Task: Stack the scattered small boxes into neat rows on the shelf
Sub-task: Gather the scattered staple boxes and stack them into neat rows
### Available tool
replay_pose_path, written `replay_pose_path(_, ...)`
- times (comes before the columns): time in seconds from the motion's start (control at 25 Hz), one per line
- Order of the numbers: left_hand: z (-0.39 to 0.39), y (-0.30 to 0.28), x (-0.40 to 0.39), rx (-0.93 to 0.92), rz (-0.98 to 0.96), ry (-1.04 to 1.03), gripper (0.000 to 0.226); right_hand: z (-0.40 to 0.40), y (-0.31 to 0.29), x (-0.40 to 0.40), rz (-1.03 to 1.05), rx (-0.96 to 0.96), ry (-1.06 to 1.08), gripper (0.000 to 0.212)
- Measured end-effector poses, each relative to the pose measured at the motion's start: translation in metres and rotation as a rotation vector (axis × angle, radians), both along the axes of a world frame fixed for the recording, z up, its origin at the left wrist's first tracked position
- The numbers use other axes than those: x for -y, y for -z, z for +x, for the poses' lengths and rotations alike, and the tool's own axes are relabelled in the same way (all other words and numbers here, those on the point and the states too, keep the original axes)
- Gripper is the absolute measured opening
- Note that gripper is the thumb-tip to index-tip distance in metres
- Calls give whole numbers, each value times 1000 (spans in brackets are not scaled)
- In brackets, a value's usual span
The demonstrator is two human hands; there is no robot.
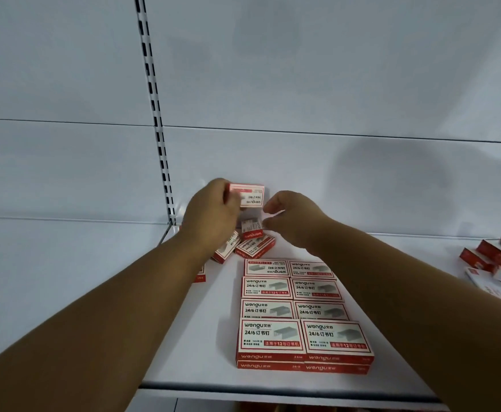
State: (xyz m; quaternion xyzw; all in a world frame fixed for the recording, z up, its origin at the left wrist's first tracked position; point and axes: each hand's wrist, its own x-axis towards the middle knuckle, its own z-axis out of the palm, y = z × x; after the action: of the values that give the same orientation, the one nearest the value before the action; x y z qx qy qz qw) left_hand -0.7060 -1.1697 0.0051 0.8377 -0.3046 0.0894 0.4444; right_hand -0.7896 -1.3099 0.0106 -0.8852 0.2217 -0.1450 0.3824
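Shelf (183, 346), white and flat, carries everything; its back panel rises just behind the hands. On it, right of centre, stands a tidy block (302, 310) of red-and-white staple boxes, two columns running near to far, the nearest pair plainly two layers high. Far of the block, toward the back panel, a loose heap (253, 242) of the same boxes lies tilted and overlapping, some partly hidden under the left forearm. At the far right edge sits another jumble (499, 263) of red and white packs, well apart from the block.

The left hand (210, 209) pinches one box (250, 195) by its left end, fingers curled round it, lifted above the heap and close to the back panel. The right hand (293, 217) hovers just right of that box with fingers loosely curled; whether they touch a box in the heap below I cannot tell.

Judging by print and shape, these are small cardboard cartons of staples: stiff enough to pinch, dense for their size, smooth-faced so they may slide on each other. A grip across the two short ends or long edges should suit best, leaving the broad printed face free to land flat. Squeezing the broad faces could dent the card, and an end flap might open if the box is carried by it.
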Motion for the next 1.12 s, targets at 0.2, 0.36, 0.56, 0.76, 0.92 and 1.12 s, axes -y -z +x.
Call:
replay_pose_path(0.2,3,-4,-15,-255,-248,-21,18,14,-1,-13,-254,-299,-60,57)
replay_pose_path(0.36,2,-3,-19,-255,-200,14,15,21,-5,-18,-114,-235,-68,41)
replay_pose_path(0.56,3,-3,-25,-279,-180,81,20,11,-8,-5,-11,-64,91,12)
replay_pose_path(0.76,-7,-14,-29,-281,-295,181,26,-39,-16,18,632,262,61,17)
replay_pose_path(0.92,-30,-33,-36,-450,-280,376,24,-98,-20,21,745,310,-64,29)
replay_pose_path(1.12,-65,-38,-46,-555,-75,565,16,-151,-8,14,507,248,-46,14)
